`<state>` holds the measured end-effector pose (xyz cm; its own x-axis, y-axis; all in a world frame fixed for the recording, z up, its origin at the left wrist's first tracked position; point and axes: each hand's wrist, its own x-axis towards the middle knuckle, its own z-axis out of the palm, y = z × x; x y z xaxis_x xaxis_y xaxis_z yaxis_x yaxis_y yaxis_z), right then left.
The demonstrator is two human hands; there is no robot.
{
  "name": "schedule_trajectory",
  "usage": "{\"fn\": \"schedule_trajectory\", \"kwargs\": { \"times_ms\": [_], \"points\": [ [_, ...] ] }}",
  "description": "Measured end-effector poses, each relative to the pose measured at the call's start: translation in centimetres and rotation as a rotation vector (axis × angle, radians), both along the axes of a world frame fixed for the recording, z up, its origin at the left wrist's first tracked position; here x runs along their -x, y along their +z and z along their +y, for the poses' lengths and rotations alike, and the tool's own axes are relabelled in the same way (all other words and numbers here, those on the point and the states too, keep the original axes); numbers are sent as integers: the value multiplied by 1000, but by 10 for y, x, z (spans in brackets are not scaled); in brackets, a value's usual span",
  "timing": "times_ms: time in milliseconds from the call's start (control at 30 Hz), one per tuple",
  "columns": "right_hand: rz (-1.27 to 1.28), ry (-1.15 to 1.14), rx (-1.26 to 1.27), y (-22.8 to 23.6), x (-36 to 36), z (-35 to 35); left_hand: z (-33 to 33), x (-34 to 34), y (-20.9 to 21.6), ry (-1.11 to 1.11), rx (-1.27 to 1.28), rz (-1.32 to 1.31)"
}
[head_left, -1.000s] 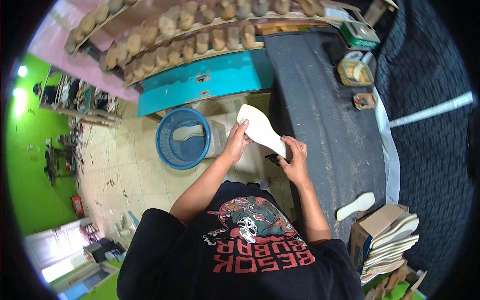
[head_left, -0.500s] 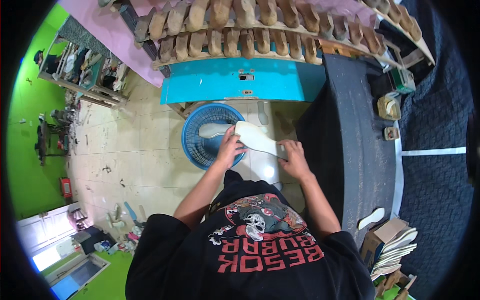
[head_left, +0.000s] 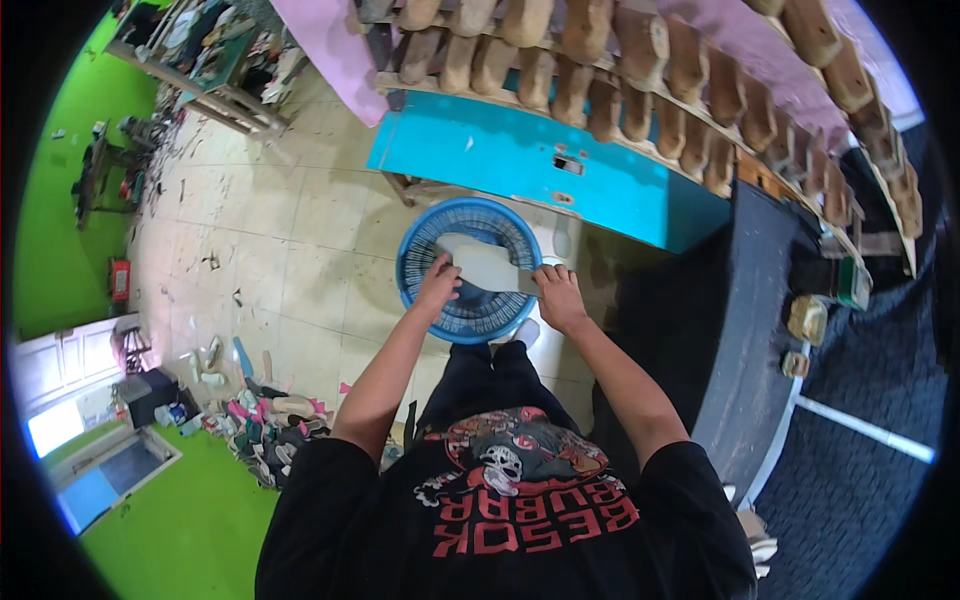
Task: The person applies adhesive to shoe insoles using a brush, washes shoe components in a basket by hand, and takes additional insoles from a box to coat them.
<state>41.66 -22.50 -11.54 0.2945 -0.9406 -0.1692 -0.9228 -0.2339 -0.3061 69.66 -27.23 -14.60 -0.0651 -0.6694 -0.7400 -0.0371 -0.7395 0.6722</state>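
Beyond the grip: a turquoise panel (head_left: 500,150) and shelved wooden lasts (head_left: 586,30). Right of it: a black-covered table (head_left: 745,320), 2 small containers (head_left: 807,320). Left and nearer: a jumbled heap (head_left: 278,440).

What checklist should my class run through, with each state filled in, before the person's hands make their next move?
1. Right hand has hold of one end of the pale sole-shaped piece: ok.
2. Left hand is at the opposite end: ok for position; how firmly it grips, cannot tell.
3. Piece is over the mouth of the blue basket: ok.
4. Piece is free of whatever lies beneath it in the basket: cannot tell, the view is from above.
5. Foot is clear of the basket: cannot tell; it shows right by the rim.
6. Tiled floor is free of litter: not ok, dark scraps lie to the left.
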Motion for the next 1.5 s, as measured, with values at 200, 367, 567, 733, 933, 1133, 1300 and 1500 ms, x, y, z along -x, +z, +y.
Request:
{"fn": "schedule_trajectory", "kwargs": {
  "times_ms": [200,367,567,733,933,1133,1300,1500],
  "points": [
    [-40,182,-54,-83,-24,-43,2,-23,-80,118,-132,-48],
    [-16,124,-137,-130,-42,-61,-19,-30,-133,146,-190,23],
    [19,130,-188,-186,-65,-88,-43,-42,-182,118,-152,-119],
    [62,145,-235,-228,-71,-98,-48,-54,-219,40,-102,-131],
    [126,119,-247,-244,-71,-96,-30,-45,-250,87,62,-137],
    [105,144,-275,-242,-66,-77,-22,-26,-235,-396,451,-557],
    [173,136,-231,-237,-90,-72,-40,-51,-249,-669,442,-511],
    [120,82,-443,-239,-76,-66,-49,-17,-232,-939,254,-694]
  ]
}}
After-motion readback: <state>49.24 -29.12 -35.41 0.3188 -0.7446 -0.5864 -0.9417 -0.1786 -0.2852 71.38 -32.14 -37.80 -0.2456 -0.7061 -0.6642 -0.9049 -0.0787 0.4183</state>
